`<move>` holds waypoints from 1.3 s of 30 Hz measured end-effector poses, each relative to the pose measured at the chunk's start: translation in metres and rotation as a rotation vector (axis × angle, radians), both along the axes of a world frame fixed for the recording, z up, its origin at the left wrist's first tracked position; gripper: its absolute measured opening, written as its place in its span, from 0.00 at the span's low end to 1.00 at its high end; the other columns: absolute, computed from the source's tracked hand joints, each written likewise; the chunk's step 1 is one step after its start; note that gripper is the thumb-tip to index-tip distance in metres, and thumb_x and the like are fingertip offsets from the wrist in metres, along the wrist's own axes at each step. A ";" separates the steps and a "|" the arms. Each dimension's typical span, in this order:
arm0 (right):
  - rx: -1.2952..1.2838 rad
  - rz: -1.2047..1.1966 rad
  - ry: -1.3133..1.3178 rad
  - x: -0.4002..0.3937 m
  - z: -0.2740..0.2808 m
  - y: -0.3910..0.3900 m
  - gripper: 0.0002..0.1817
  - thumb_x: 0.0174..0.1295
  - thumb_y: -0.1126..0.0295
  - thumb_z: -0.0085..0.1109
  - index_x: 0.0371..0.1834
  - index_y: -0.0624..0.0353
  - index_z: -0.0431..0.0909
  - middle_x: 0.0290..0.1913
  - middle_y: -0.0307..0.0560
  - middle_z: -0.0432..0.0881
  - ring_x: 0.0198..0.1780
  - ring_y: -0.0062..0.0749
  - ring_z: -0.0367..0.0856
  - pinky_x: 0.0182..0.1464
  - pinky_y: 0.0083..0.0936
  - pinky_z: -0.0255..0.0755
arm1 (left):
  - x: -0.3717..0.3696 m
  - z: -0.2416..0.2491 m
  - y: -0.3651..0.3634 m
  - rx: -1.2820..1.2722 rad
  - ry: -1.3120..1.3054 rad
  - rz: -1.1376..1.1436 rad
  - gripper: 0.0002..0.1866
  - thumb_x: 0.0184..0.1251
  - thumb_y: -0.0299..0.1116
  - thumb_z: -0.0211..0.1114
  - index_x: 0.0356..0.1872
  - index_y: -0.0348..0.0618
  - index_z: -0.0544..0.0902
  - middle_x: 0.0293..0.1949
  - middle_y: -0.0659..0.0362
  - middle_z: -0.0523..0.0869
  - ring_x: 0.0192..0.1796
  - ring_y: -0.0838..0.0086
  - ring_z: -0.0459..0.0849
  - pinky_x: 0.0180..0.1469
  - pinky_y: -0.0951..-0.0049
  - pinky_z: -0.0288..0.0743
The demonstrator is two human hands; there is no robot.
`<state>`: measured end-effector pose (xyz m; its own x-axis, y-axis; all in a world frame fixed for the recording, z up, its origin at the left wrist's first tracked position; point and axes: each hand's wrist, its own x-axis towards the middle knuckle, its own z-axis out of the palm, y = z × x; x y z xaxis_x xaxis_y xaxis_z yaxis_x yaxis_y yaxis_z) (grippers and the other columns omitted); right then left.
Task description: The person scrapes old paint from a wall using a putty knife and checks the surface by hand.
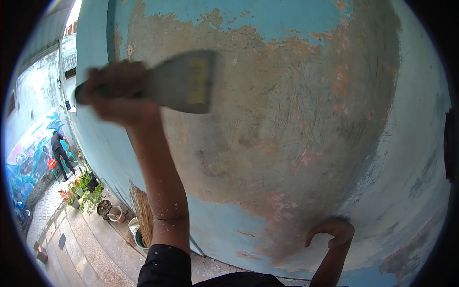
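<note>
My left hand [122, 91] is raised and closed around the dark handle of a wide putty knife [179, 81]. The knife's broad metal blade points right, has a yellowish mark near its edge, and is smeared by motion. Whether the blade touches the painted wall [287, 110] cannot be told. Lower right, my right hand [337, 230] is bent at the wrist close to the wall. Its fingers curve loosely, with a gap between them and the thumb, and I see nothing held. Blue paint surrounds a large bare, scratched patch of grey-brown plaster.
A straw broom [141, 210] leans at the wall's foot beside buckets [116, 214]. Potted plants [88, 184] stand farther left along the paved ground [83, 244]. In the distance a person [60, 153] in dark clothes bends near a chair by a mural [31, 153].
</note>
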<state>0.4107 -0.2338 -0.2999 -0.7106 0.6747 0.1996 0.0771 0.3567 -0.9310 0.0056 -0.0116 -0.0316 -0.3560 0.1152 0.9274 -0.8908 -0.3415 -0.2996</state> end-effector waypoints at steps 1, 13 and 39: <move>-0.005 0.003 0.001 0.000 -0.001 -0.001 0.39 0.63 0.45 0.65 0.63 0.71 0.71 0.55 0.59 0.82 0.59 0.45 0.80 0.64 0.37 0.69 | 0.017 -0.005 -0.004 -0.157 0.015 0.101 0.19 0.66 0.37 0.55 0.16 0.55 0.59 0.12 0.71 0.52 0.15 0.84 0.52 0.20 0.80 0.51; -0.002 0.011 -0.059 0.000 0.002 -0.001 0.38 0.64 0.44 0.63 0.62 0.70 0.72 0.56 0.57 0.82 0.60 0.45 0.79 0.65 0.37 0.68 | 0.039 -0.010 0.007 -0.352 0.062 0.111 0.21 0.72 0.43 0.54 0.17 0.55 0.63 0.12 0.70 0.53 0.15 0.81 0.50 0.20 0.75 0.49; -0.017 0.035 -0.025 0.000 0.002 0.002 0.38 0.63 0.44 0.64 0.61 0.71 0.73 0.57 0.57 0.81 0.60 0.45 0.79 0.64 0.37 0.68 | -0.016 -0.002 -0.010 -0.075 0.041 -0.120 0.20 0.69 0.41 0.51 0.17 0.56 0.57 0.13 0.69 0.52 0.15 0.81 0.49 0.20 0.75 0.48</move>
